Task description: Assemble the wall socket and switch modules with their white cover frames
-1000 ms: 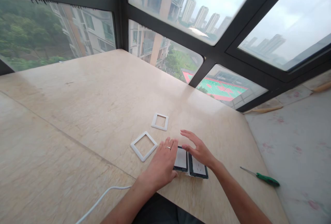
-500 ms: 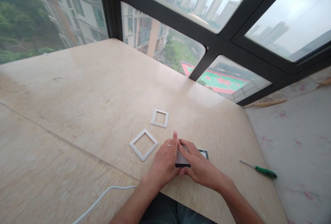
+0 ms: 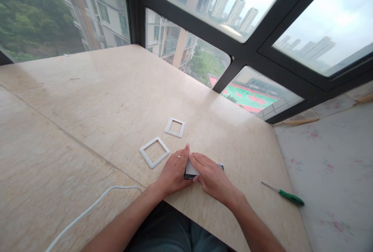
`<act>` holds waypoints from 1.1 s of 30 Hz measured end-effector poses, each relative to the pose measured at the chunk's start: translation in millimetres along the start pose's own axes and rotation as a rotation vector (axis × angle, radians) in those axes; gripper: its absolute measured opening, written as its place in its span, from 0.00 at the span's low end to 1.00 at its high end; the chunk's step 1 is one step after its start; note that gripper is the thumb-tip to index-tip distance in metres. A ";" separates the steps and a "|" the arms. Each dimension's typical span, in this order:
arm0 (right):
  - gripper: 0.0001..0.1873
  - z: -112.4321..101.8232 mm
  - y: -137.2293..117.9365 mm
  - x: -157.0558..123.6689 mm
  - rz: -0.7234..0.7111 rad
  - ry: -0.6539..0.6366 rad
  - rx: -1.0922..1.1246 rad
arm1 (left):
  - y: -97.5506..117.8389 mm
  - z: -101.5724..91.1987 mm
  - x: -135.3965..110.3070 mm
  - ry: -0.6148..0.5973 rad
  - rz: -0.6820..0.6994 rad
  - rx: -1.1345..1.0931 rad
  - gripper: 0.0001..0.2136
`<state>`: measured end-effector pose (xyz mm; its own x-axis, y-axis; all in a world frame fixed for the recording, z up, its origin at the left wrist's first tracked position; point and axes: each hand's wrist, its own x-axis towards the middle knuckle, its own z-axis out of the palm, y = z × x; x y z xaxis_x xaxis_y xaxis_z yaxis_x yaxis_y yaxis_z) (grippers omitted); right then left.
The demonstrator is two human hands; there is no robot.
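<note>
My left hand (image 3: 174, 171) and my right hand (image 3: 212, 173) meet around a white flat panel with a dark rim (image 3: 190, 169), low over the stone surface. Fingers of both hands press along its sides and top, tips almost touching at the far end. A dark-edged corner (image 3: 222, 166) shows past my right hand; whether it belongs to the same piece I cannot tell. Most of the panel is covered by my fingers. Left of my hands lie two white square frames: a larger one (image 3: 145, 158) and, farther off, a smaller one (image 3: 173, 134).
A green-handled screwdriver (image 3: 291, 197) lies to the right, near the floral wall (image 3: 323, 174). On the left a white cable (image 3: 96, 202) runs over the stone top (image 3: 96, 108). Dark window frames (image 3: 244, 56) border the far side.
The view has shifted slightly, so the things appear moved. My hands stay closed around the panel, whose dark rim now shows more at its near left corner.
</note>
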<state>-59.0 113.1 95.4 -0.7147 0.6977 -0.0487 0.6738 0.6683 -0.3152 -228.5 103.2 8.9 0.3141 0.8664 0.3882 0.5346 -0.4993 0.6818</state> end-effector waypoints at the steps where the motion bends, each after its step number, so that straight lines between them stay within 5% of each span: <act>1: 0.41 0.3 -1.2 -0.5 -0.001 0.007 -0.007 | -0.1 0.7 0.3 0.001 -0.003 0.005 0.56; 23: 0.41 3.1 6.2 4.0 0.020 0.099 0.182 | 8.6 -8.1 3.4 -0.078 -0.103 0.112 0.53; 33: 0.33 22.1 -8.6 4.2 0.142 0.297 0.143 | 14.6 -34.0 6.6 -0.285 -0.092 0.172 0.41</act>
<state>-72.0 104.5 77.0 -0.5164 0.8395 0.1691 0.7143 0.5312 -0.4556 -245.3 101.8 42.5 0.4515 0.8835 0.1246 0.6877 -0.4335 0.5823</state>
